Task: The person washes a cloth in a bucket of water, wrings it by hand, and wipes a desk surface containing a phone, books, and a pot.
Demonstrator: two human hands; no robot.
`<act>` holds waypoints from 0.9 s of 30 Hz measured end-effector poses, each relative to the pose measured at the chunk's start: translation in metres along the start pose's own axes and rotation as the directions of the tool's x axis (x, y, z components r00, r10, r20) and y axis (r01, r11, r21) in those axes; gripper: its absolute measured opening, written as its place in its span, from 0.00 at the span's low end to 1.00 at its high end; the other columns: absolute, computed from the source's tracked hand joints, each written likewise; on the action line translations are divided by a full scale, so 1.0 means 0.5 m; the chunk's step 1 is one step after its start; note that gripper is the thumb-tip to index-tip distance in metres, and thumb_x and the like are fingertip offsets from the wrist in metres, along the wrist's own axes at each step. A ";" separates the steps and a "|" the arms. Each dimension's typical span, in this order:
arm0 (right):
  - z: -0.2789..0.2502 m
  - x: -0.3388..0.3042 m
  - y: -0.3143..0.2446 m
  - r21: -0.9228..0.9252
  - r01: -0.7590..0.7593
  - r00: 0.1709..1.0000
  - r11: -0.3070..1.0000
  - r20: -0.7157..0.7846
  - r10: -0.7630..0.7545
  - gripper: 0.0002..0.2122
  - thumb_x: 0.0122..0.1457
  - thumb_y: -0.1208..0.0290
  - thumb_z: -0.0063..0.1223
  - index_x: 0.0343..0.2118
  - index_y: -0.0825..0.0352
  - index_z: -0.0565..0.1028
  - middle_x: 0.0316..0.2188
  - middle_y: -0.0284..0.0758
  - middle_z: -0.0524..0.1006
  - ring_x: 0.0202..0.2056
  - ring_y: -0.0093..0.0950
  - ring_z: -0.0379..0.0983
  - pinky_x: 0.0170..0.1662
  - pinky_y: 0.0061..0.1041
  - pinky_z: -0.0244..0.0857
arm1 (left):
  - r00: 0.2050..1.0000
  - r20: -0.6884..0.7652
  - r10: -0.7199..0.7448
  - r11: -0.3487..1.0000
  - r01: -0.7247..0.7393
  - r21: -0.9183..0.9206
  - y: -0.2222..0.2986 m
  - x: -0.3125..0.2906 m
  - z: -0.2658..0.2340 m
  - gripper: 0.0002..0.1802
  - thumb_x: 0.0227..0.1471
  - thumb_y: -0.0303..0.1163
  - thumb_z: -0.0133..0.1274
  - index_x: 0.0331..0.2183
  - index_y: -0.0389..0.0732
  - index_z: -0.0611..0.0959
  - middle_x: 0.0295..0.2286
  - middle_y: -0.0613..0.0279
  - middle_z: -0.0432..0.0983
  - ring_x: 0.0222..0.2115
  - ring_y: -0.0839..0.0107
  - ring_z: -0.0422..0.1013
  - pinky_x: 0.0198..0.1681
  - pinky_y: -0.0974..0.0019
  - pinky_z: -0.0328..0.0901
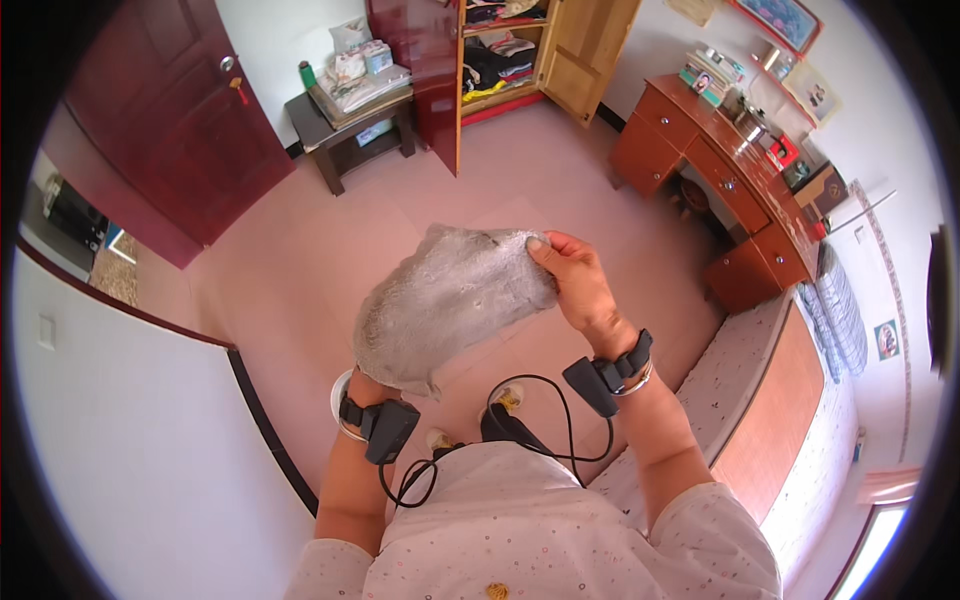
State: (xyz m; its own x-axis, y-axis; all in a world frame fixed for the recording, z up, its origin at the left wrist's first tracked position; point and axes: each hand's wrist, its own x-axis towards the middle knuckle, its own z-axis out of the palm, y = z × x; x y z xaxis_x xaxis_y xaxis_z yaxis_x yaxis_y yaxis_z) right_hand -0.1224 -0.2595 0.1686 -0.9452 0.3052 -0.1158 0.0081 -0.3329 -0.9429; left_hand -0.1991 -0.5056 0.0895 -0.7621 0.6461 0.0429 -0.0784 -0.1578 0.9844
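Wardrobe (585, 60): doors open, piled clothes (500, 68) on its shelves. Table (665, 105), red-brown: drawers (722, 180) closed, assorted items on top. Floor (270, 260), pink: open stretch between wardrobe, table and the person. Grey cloth (455, 300): held in the air before the body, its edges well apart from the furniture; long axis slanting from lower left to upper right. Right hand (578, 275): thumb and fingers pinching the upper-right corner. Left hand (372, 387): at the lower-left end, mostly hidden by the cloth; grip cannot be told.

Left hand (373, 387) mostly hidden behind the grey cloth (450, 300), fingers out of sight.
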 end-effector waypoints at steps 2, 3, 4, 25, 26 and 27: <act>-0.014 -0.008 -0.018 0.001 0.033 0.993 0.999 -0.111 -0.032 0.08 0.58 0.71 0.47 0.30 0.70 0.75 0.24 0.28 0.76 0.24 0.16 0.69 0.28 0.15 0.64 | 1.000 -0.009 0.021 0.995 -0.020 0.103 0.004 0.000 0.004 0.23 0.56 0.38 0.44 0.51 0.40 0.65 0.50 0.57 0.62 0.50 0.68 0.59 0.53 0.66 0.56; -0.024 -0.013 -0.023 0.008 0.027 0.994 1.000 -0.106 -0.026 0.07 0.58 0.72 0.48 0.31 0.70 0.75 0.25 0.28 0.76 0.24 0.16 0.70 0.27 0.15 0.64 | 0.999 -0.010 0.034 0.984 -0.032 0.173 0.004 0.002 0.008 0.23 0.56 0.38 0.44 0.52 0.40 0.64 0.50 0.57 0.62 0.50 0.68 0.59 0.53 0.66 0.56; -0.030 -0.016 -0.021 0.011 0.034 0.993 0.999 -0.118 -0.032 0.07 0.58 0.72 0.48 0.31 0.70 0.75 0.25 0.28 0.76 0.24 0.16 0.70 0.27 0.15 0.64 | 0.999 -0.002 0.050 0.967 -0.048 0.250 0.004 0.009 0.014 0.24 0.56 0.39 0.43 0.52 0.40 0.64 0.50 0.57 0.62 0.51 0.67 0.58 0.53 0.65 0.56; -0.087 -0.050 -0.114 0.229 0.206 0.958 0.951 -0.244 -0.148 0.04 0.57 0.74 0.50 0.31 0.68 0.75 0.24 0.29 0.76 0.23 0.17 0.71 0.26 0.17 0.66 | 0.944 0.280 0.176 0.753 0.054 -0.656 -0.029 0.138 0.033 0.26 0.55 0.40 0.44 0.53 0.39 0.65 0.52 0.54 0.62 0.51 0.58 0.60 0.54 0.52 0.58; -0.094 -0.055 -0.110 0.225 0.216 0.955 0.950 -0.249 -0.158 0.04 0.57 0.74 0.50 0.31 0.68 0.75 0.24 0.29 0.76 0.23 0.17 0.71 0.26 0.17 0.66 | 0.940 0.289 0.182 0.753 0.056 -0.656 -0.033 0.144 0.030 0.26 0.55 0.40 0.44 0.53 0.39 0.65 0.52 0.54 0.62 0.51 0.58 0.60 0.54 0.52 0.58; -0.102 -0.059 -0.102 0.211 0.194 0.953 0.958 -0.271 -0.133 0.04 0.57 0.74 0.50 0.31 0.69 0.75 0.24 0.29 0.76 0.23 0.18 0.71 0.26 0.17 0.66 | 0.958 0.230 0.171 0.934 -0.084 -0.348 -0.047 0.144 0.017 0.26 0.55 0.40 0.44 0.53 0.39 0.65 0.52 0.54 0.62 0.51 0.58 0.61 0.54 0.52 0.58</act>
State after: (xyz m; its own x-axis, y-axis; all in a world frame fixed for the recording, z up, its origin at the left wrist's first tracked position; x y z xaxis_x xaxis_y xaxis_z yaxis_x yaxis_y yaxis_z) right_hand -0.0784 -0.2061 0.2041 -0.8135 0.5774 -0.0694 -0.2447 -0.4481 -0.8598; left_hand -0.2467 -0.4492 0.0711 -0.5958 0.7635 0.2491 -0.2332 -0.4613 0.8561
